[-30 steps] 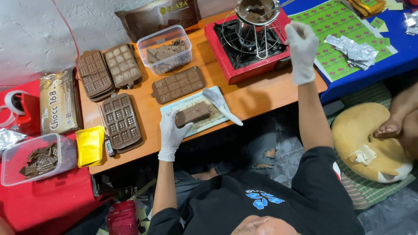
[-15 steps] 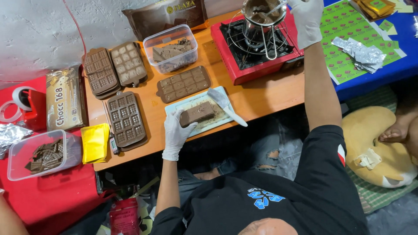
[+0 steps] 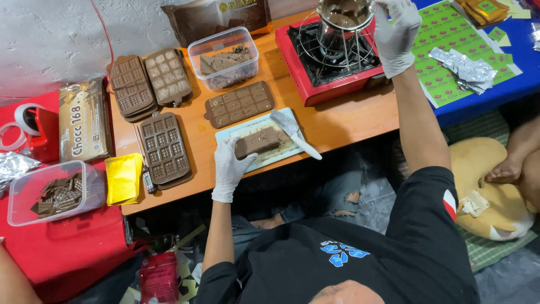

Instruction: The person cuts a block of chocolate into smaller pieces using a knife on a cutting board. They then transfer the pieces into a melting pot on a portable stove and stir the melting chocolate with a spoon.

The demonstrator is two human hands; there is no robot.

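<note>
Gloved hands at a chocolate bench, one block held on the board

The left hand [image 3: 229, 169] had its fingers closed around the end of one chocolate block [image 3: 257, 142] lying on the pale cutting board [image 3: 281, 153], one knife [image 3: 293, 133] beside it; the right hand [image 3: 395, 35] gripped the rim of one metal pot [image 3: 343, 17] on the red stove [image 3: 326, 84]. Four brown moulds [image 3: 164, 147] lay on the wooden table [image 3: 349, 121], with two clear plastic tubs [image 3: 225, 56] of chocolate pieces in view
</note>
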